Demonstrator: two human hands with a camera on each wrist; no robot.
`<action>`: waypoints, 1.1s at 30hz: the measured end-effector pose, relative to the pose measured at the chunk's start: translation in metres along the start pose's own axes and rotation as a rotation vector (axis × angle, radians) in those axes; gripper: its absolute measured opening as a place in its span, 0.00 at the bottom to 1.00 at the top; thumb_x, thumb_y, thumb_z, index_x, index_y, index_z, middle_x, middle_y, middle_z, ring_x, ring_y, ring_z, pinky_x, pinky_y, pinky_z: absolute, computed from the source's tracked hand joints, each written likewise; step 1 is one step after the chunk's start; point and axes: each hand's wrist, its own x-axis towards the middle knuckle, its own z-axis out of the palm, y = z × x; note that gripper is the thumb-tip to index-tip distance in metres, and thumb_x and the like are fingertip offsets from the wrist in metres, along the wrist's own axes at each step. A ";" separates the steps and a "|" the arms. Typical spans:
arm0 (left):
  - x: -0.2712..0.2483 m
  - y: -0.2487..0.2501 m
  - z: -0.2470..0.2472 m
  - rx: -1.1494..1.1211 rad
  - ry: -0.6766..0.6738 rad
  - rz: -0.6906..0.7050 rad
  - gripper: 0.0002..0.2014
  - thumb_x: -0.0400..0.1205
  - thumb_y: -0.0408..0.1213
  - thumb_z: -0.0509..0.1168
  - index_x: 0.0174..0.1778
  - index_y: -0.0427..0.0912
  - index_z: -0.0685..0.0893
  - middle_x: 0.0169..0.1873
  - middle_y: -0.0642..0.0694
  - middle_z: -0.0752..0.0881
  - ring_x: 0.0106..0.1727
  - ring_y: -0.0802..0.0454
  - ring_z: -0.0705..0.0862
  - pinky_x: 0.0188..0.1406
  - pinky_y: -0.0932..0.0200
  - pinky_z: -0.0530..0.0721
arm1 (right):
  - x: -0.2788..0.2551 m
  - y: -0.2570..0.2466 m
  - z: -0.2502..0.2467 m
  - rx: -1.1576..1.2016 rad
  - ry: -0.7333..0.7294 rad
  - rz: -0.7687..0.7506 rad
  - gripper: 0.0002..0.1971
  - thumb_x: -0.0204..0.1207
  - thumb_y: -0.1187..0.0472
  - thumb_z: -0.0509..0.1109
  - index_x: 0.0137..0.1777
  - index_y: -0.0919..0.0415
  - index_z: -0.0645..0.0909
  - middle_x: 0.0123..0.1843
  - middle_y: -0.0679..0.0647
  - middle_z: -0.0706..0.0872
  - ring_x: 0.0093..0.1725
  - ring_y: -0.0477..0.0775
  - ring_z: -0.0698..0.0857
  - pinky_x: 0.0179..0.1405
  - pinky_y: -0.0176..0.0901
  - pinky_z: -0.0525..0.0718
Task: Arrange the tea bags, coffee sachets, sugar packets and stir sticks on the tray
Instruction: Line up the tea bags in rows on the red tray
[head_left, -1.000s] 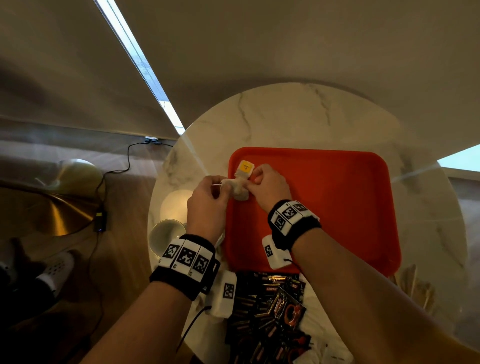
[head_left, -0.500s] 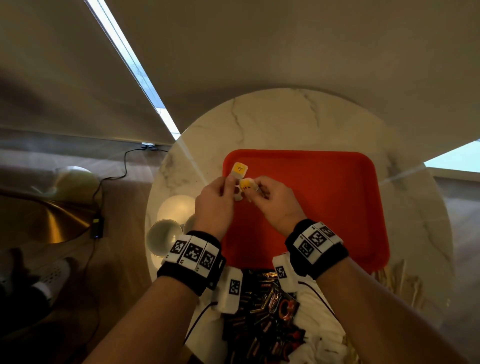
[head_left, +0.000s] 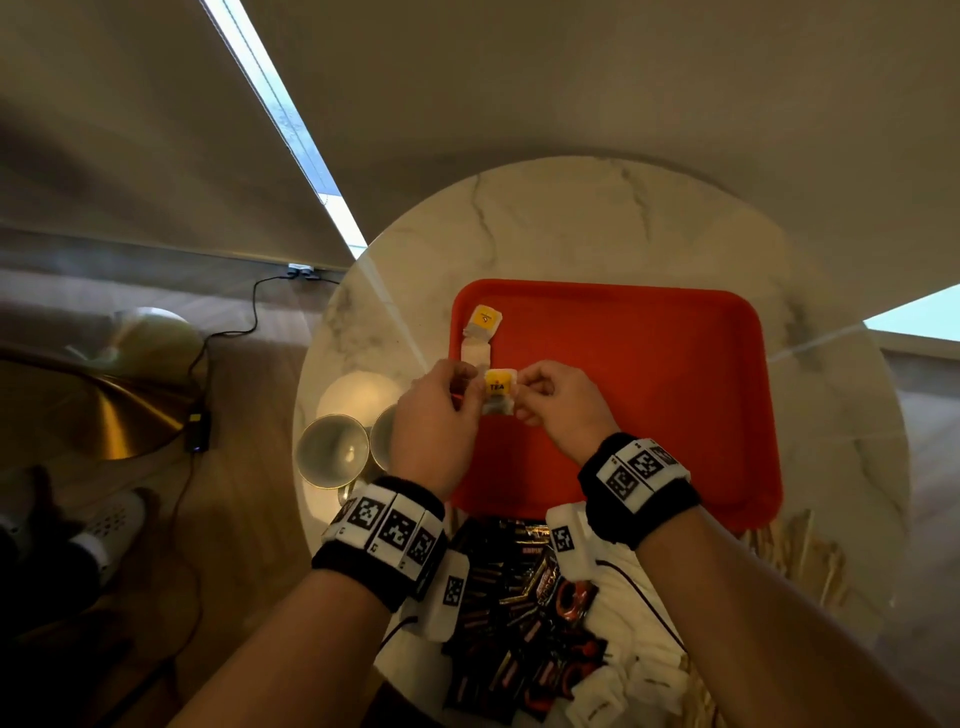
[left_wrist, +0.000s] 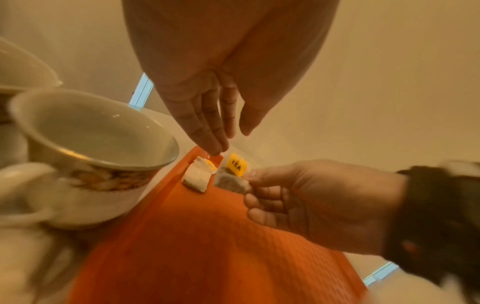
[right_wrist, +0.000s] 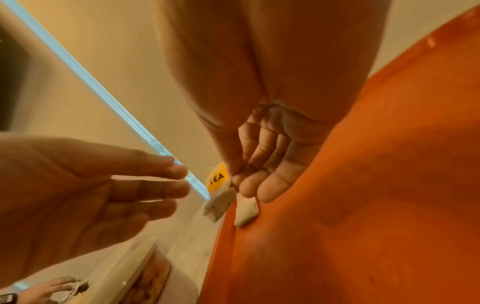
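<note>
The tea bag (head_left: 497, 396) hangs just above the left part of the red tray (head_left: 649, 374), pinched at its edge by my right hand (head_left: 558, 410). My left hand (left_wrist: 207, 123) is beside it, fingers straight and apart, holding nothing. I judge it light, soft and floppy, its paper easily torn; the yellow tag (left_wrist: 237, 167) or the bag's top edge seems the safest grip. Another tea bag (head_left: 480, 335) already lies nearby on the tray.

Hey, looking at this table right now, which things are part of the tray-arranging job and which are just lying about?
Part of the job:
red tray
tea bag lying on the tray
tea bag pinched by the right hand
dark coffee sachets
white packets
wooden stir sticks

Just lying about:
cups
black cable on the floor
marble table
</note>
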 end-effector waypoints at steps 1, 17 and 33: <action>-0.004 -0.004 -0.001 0.008 -0.004 0.010 0.12 0.89 0.49 0.63 0.63 0.49 0.85 0.51 0.55 0.89 0.47 0.61 0.85 0.34 0.75 0.71 | 0.004 0.001 0.005 0.003 -0.010 0.038 0.07 0.81 0.63 0.73 0.44 0.51 0.82 0.40 0.56 0.91 0.38 0.56 0.91 0.42 0.50 0.90; -0.065 -0.056 -0.007 -0.070 -0.184 0.052 0.08 0.89 0.48 0.62 0.52 0.53 0.85 0.38 0.59 0.88 0.43 0.68 0.86 0.41 0.78 0.78 | 0.082 -0.025 0.033 -0.577 0.100 -0.081 0.19 0.85 0.50 0.66 0.70 0.59 0.81 0.67 0.56 0.79 0.63 0.58 0.81 0.62 0.52 0.82; -0.096 -0.135 -0.017 0.329 -0.177 0.090 0.11 0.86 0.43 0.67 0.62 0.47 0.85 0.56 0.50 0.85 0.55 0.50 0.83 0.49 0.55 0.85 | -0.075 0.005 0.048 -0.519 -0.345 -0.112 0.05 0.85 0.54 0.67 0.57 0.49 0.84 0.53 0.42 0.85 0.51 0.42 0.82 0.46 0.32 0.79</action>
